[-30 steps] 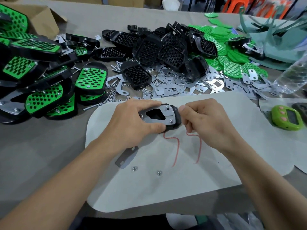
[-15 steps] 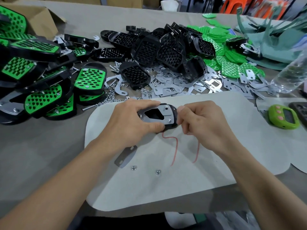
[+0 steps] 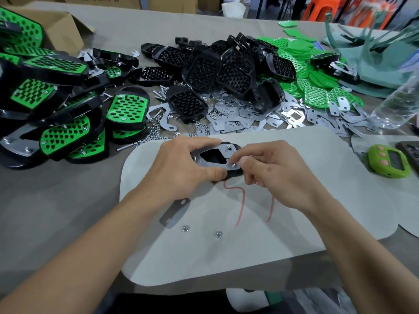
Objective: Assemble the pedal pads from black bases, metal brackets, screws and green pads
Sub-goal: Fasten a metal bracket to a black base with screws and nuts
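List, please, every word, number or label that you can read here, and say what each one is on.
No text can be read with certainty.
Box: dark printed characters, cut off by the top edge of the frame; unreadable.
Mat: hand-drawn red strokes, partly hidden; no clear word or number.
Timer: screen too blurred to read.

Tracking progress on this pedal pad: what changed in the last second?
The right hand moved its fingertips from the end of the black base onto the near right corner of the metal bracket, pinching a fastener there. The left hand still grips the base; the loose bracket and two nuts lie unmoved.
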The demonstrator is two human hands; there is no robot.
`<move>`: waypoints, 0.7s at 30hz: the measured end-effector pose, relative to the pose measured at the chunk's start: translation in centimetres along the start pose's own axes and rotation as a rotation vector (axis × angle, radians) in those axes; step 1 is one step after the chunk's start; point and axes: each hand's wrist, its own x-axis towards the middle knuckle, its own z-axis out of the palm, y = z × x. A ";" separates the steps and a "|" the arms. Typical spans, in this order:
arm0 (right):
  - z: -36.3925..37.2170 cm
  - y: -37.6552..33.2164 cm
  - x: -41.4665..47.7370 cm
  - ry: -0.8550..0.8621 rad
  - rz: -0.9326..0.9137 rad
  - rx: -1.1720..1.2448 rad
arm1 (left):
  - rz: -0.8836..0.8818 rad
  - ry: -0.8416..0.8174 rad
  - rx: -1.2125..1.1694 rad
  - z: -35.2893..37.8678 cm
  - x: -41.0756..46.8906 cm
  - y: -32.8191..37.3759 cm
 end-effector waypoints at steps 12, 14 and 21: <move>0.5 -2.2 0.5 0.037 -0.090 -0.623 | 0.000 -0.005 0.020 0.0 0.0 0.2; 0.9 -3.1 0.6 -0.025 -0.119 -0.840 | 0.010 -0.005 0.032 0.1 0.1 0.2; 2.8 -5.0 0.0 -0.100 -0.278 -1.312 | 0.037 0.002 0.017 0.2 0.0 0.0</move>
